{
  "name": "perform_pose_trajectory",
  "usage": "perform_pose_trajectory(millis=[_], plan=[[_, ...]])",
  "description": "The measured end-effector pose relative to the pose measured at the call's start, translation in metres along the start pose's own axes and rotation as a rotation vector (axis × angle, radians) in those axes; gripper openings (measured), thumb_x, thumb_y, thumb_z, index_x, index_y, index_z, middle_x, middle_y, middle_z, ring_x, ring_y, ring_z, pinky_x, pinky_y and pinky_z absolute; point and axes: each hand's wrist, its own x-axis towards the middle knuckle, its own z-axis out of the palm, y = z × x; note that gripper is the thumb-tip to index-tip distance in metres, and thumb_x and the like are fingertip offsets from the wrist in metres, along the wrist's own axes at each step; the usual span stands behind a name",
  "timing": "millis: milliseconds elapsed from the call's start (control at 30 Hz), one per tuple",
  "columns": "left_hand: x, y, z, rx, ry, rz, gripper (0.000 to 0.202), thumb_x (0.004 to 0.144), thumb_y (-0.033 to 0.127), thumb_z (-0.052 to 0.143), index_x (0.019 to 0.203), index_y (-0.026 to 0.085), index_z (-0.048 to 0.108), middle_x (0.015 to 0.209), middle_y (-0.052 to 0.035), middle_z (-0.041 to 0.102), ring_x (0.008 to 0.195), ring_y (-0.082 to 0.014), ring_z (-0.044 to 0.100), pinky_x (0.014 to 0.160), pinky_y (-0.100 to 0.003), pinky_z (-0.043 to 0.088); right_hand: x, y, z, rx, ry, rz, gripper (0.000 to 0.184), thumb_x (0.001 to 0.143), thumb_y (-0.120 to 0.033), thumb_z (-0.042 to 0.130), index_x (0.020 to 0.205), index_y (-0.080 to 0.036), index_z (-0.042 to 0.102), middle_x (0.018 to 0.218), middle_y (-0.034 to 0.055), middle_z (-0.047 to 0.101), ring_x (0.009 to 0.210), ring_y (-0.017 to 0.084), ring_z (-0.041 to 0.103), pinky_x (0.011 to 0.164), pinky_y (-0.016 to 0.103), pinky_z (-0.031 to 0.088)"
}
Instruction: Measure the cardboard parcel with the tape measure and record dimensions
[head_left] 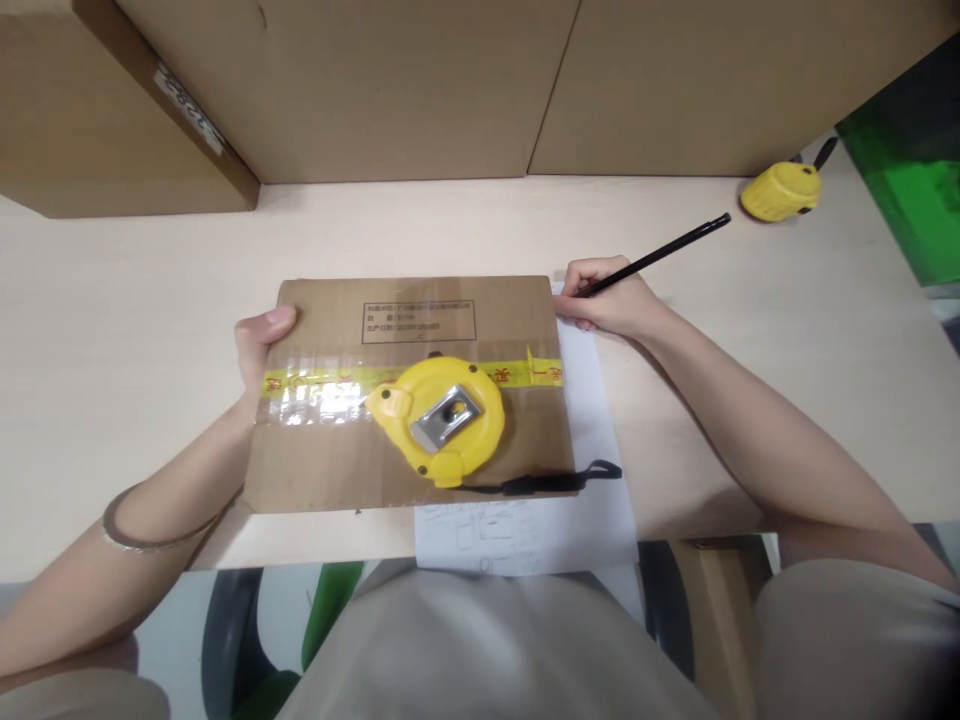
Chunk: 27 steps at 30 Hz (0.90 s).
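Note:
My left hand [264,345] grips the left edge of a cardboard box [330,465], its thumb on top and its other fingers hidden underneath. Yellow printed tape [544,373] runs across the box, above which is a framed block of print. Lying on the box is a yellow tape measure [487,425] with a metal belt clip and a black wrist strap [525,485]. Beyond the box's right edge, my right hand [611,300] is closed around a black pencil [682,242], whose tip is hidden. Under the box and that hand lies a white paper sheet [592,420] with faint pencil marks near its lower edge.
Another yellow tape measure [780,192] stands at the table's far right. Large cardboard boxes [390,90] line the back of the pale table [112,300], with one more box [67,120] at the left. A chair's dark armrests [225,640] show below the front edge.

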Motion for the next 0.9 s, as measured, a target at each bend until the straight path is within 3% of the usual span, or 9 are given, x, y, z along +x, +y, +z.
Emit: perform_pose_trajectory(millis=[200, 733, 900], plan=[[0.0, -0.0005, -0.0005, 0.019, 0.071, 0.045, 0.031, 0.075, 0.037, 0.058, 0.101, 0.019, 0.057, 0.105, -0.0079, 0.073, 0.136, -0.0496, 0.062, 0.087, -0.056, 0.068, 0.0004, 0.0008, -0.0003, -0.026, 0.016, -0.007, 0.031, 0.071, -0.014, 0.078, 0.056, -0.019, 0.051, 0.044, -0.0036, 0.054, 0.037, 0.005, 0.043, 0.038, 0.021, 0.028], [-0.0011, 0.0001, 0.0022, -0.076, 0.066, -0.047, 0.056, 0.072, 0.039, 0.06, 0.123, 0.017, 0.054, 0.11, -0.01, 0.076, 0.124, -0.0473, 0.07, 0.087, -0.056, 0.068, 0.0002, 0.0019, 0.0005, -0.045, 0.029, -0.008, 0.028, 0.068, -0.012, 0.074, 0.054, -0.02, 0.051, 0.041, -0.0041, 0.052, 0.035, 0.007, 0.043, 0.04, 0.023, 0.028], [0.0025, -0.0019, 0.0005, -0.114, -0.011, -0.063, 0.065, 0.068, 0.043, 0.065, 0.125, 0.013, 0.059, 0.108, -0.014, 0.078, 0.124, -0.0486, 0.069, 0.091, -0.056, 0.067, -0.0034, 0.0037, -0.0006, -0.057, 0.083, -0.026, 0.031, 0.071, -0.016, 0.076, 0.055, -0.021, 0.05, 0.043, -0.0044, 0.052, 0.038, 0.007, 0.043, 0.043, 0.024, 0.029]])
